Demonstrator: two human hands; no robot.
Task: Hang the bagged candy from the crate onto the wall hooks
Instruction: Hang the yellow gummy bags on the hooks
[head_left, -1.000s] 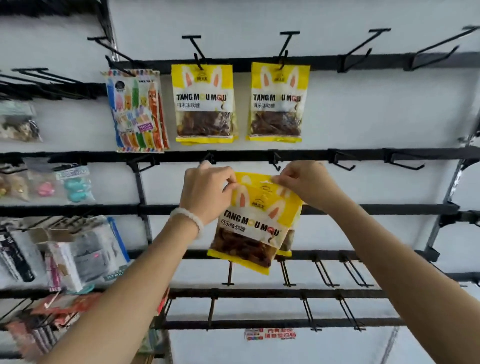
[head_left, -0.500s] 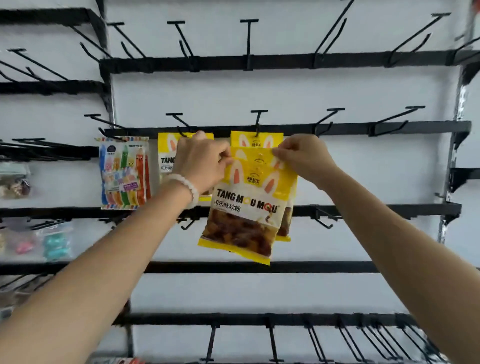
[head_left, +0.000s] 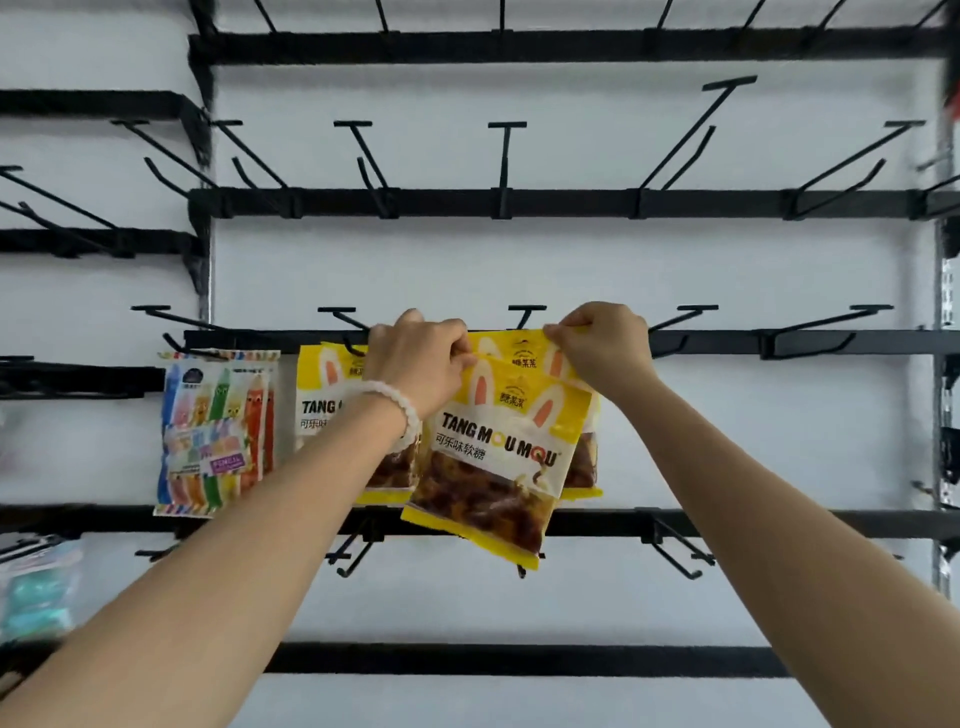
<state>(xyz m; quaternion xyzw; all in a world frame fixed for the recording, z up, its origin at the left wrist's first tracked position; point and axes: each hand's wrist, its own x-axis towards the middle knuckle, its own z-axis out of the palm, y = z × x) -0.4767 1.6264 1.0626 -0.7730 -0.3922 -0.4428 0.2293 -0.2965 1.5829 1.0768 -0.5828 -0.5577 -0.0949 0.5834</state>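
A shop; wall hooks (head_left: 507, 156) carry bagged candy (head_left: 496, 457).

Three yellow candy bags (head_left: 498, 457) are counted, one multicoloured candy bag (head_left: 215, 431), two hands (head_left: 421, 364), one white bead bracelet (head_left: 400, 410), and, blurred at the left edge, one pale blue-green packet (head_left: 36, 587).
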